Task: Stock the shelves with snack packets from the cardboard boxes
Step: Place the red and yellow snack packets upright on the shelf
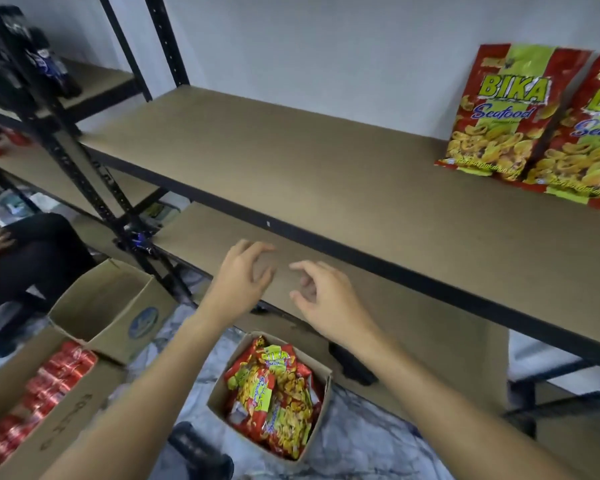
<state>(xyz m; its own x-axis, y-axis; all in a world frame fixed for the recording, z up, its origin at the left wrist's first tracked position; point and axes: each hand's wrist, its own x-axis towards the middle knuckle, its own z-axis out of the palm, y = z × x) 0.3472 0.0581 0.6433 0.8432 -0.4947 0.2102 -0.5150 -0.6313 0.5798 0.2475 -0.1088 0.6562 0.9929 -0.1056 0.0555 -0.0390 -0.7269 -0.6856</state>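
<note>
Two red and yellow Bika Seafood snack packets (506, 112) lean upright against the wall at the right end of the upper brown shelf (291, 161). On the floor below, a cardboard box (222, 393) is full of the same packets (274, 396). My left hand (243, 278) and my right hand (323, 296) hover side by side, in front of the lower shelf (413, 323) and above the box. Both hold nothing, with fingers loosely curled.
A box of red packets (49, 386) lies at the lower left, with an empty open cardboard box (115, 306) behind it. Black metal shelf posts (94, 188) stand at left. Another person in dark clothes (25, 258) sits at the far left. The floor is marbled.
</note>
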